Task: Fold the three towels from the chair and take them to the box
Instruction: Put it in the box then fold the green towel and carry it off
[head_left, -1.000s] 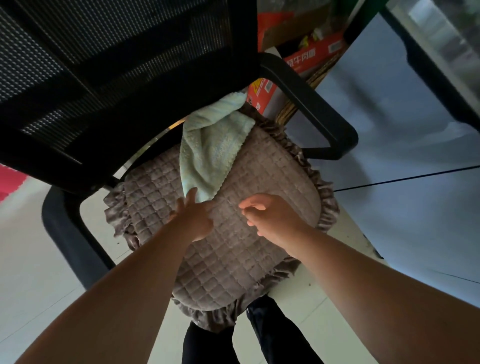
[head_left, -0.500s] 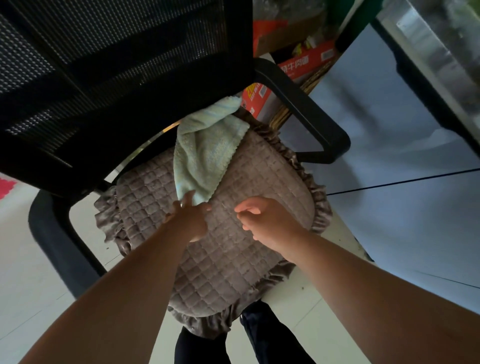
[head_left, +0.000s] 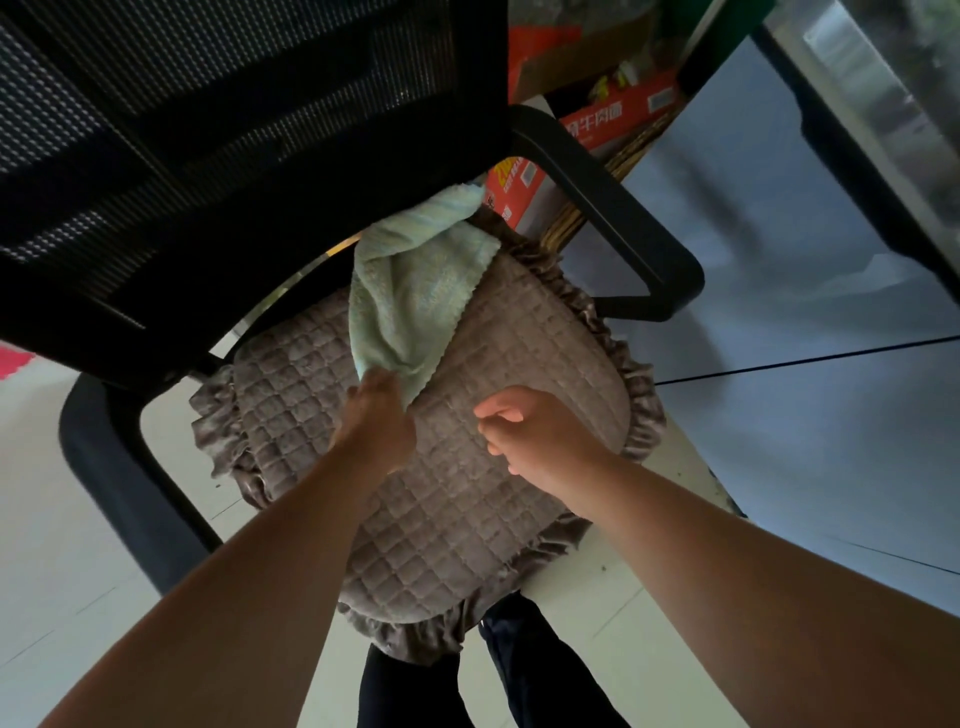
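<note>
Left hand (head_left: 376, 421) now grips towel (head_left: 415, 291).

Both hands reach forward (right (head_left: 540, 441) loosely curled).

- A grey quilted seat cushion (head_left: 467, 467) with a frilled edge.
- Red printed cartons (head_left: 613, 122) stacked on the far side of the armrest.
- A woven basket edge (head_left: 597, 202) beside the cartons.
- Pale tiled floor (head_left: 78, 545) below.
- A grey-blue panel (head_left: 779, 260) at right.

Pale green towel (head_left: 415, 291), grey quilted cushion (head_left: 467, 493)
</note>
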